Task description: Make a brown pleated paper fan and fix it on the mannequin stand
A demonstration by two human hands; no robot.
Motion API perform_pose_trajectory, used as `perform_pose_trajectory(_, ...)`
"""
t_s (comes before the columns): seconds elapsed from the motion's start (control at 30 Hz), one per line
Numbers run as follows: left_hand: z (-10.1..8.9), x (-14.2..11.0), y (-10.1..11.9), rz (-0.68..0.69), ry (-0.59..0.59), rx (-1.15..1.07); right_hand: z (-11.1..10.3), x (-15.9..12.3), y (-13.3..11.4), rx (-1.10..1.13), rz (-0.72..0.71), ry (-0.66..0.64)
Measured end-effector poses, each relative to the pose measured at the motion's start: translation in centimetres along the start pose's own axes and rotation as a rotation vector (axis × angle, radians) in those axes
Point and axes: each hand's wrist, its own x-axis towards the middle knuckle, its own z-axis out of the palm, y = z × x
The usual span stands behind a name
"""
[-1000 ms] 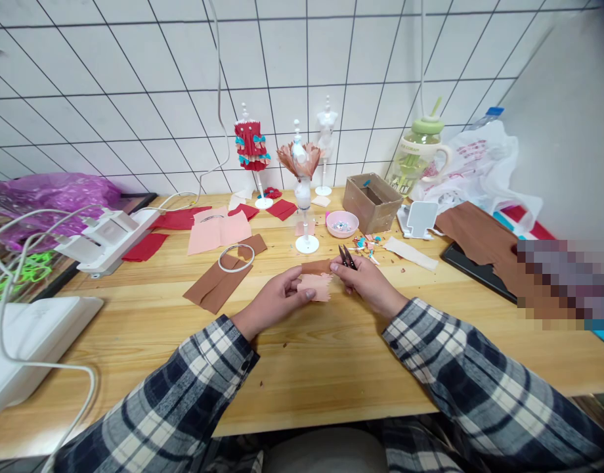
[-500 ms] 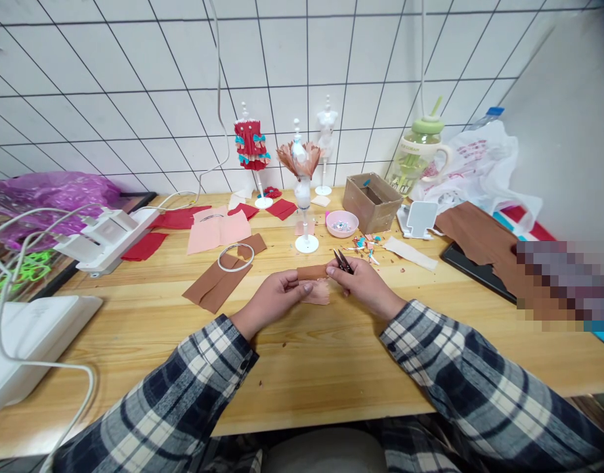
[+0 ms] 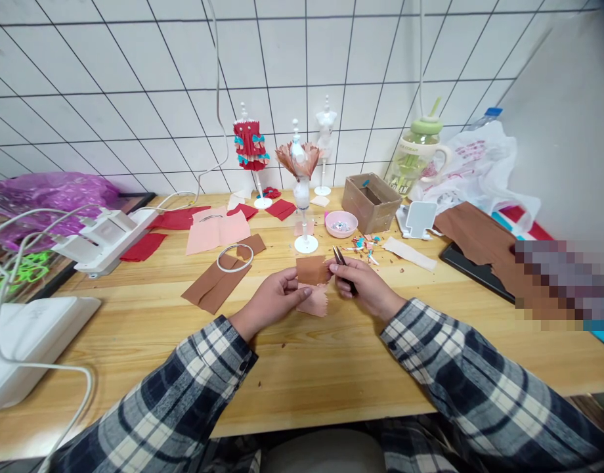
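My left hand is closed on small fabric pieces, thumb on top. The brown fabric piece stands above my thumb, and a pink fabric piece with a jagged edge hangs below it. My right hand is closed around dark thread snips, blades pointing up and away from me. Its fingertips are beside the brown piece's right edge; whether they touch it I cannot tell. Just beyond stands a small white dress form with brown petal-like fabric around its bust.
Left of my hands, brown fabric strips lie under a white ring. A pink bowl, a box and colourful fabric scraps sit back right. A power strip with cables lies left.
The brown piece has opened upward from a narrow band to a taller panel, and more of the pink piece shows below. My right hand has shifted slightly right with the snips.
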Motion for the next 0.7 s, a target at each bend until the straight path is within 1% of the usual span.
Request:
perform_pose_trajectory(0.13,-0.09,-0.11,0.31,0.001,-0.015,0.019,0.02,-0.05,-0.08,-0.049,-0.009,0.018)
perform_pose_trajectory(0.27,-0.2,-0.16,0.28,0.078,-0.06,0.055,0.1,-0.06,-0.06,-0.259,-0.054,0.076)
perform_pose_trajectory(0.37,-0.22,-0.12,0.39,0.12,0.013,0.141,0.41,-0.09,-0.01,-0.392,-0.128,0.062)
perform_pose_trajectory(0.47,-0.18,0.02,0.57,0.138,0.098,0.157,0.79,-0.23,-0.02,-0.472,-0.154,-0.02)
perform_pose_trajectory(0.53,-0.17,0.11,0.59,0.118,0.131,0.135,0.89,-0.35,-0.06,-0.527,-0.168,-0.057)
perform_pose_trajectory(0.6,-0.19,0.17,0.51,0.096,0.159,0.103,0.75,-0.45,-0.11,-0.597,-0.212,-0.045)
perform_pose_trajectory(0.7,-0.23,0.21,0.39,0.075,0.197,0.05,0.22,-0.51,-0.13,-0.707,-0.257,0.01)
